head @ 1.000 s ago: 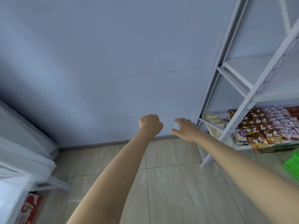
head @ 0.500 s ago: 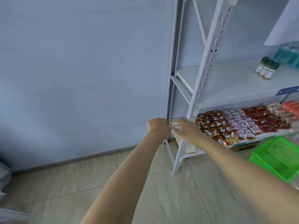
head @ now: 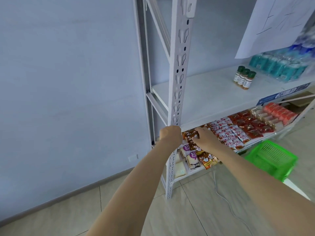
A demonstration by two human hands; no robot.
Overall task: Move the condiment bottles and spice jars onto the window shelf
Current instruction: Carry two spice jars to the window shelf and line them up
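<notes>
Three spice jars (head: 244,79) with green caps and orange contents stand together on the middle board of a white metal rack (head: 179,68), at the right. My left hand (head: 170,134) is held out in a fist with nothing in it, in front of the rack's front post. My right hand (head: 204,140) reaches forward beside it with loosely bent fingers, empty, in front of the snack packets on the lower board. Both hands are well below and to the left of the jars. No window shelf is in sight.
Packs of teal-labelled bottles (head: 279,65) sit behind the jars under a hanging paper sheet (head: 276,23). Snack packets (head: 238,130) fill the lower board. A green plastic basket (head: 272,160) and a white cable (head: 226,200) lie on the tiled floor. A blue-grey wall (head: 68,82) stands to the left.
The view has swung right: the curtain and low shelf on the left are gone, and the rack with the spice jars has come into view. Both hands stay outstretched.
</notes>
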